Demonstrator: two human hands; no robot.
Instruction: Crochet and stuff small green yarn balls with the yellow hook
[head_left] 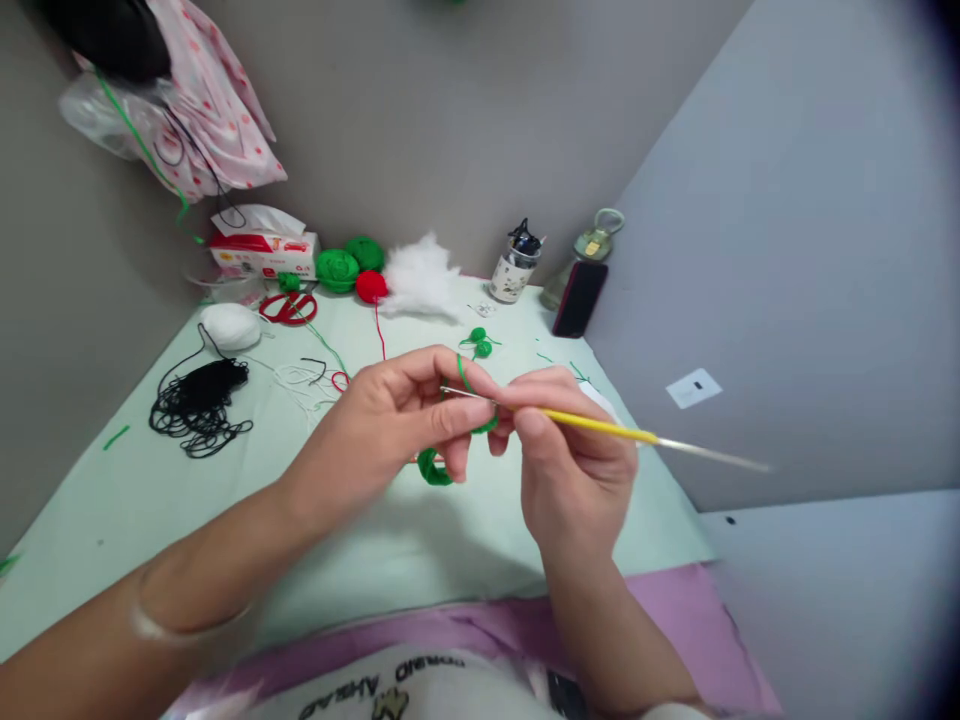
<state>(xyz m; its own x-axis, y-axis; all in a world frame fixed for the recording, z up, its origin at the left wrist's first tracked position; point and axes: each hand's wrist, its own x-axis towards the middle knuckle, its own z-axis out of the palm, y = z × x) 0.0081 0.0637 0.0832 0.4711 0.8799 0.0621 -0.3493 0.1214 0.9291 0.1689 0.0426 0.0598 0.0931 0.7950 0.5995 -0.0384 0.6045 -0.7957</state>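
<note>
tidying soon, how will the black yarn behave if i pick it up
The black yarn will probably sag, since it lies in a loose heap. Its open loops may trail or tangle. It looks light, being just thin strands.

We see a yellow hook (600, 426) in the fingers (448, 421) — silvery at both ends — with green yarn (433, 468) among them; left of them, black yarn (199, 397); beyond, a red yarn ball (371, 287) and red-dotted pink cloth (214, 110).
</note>
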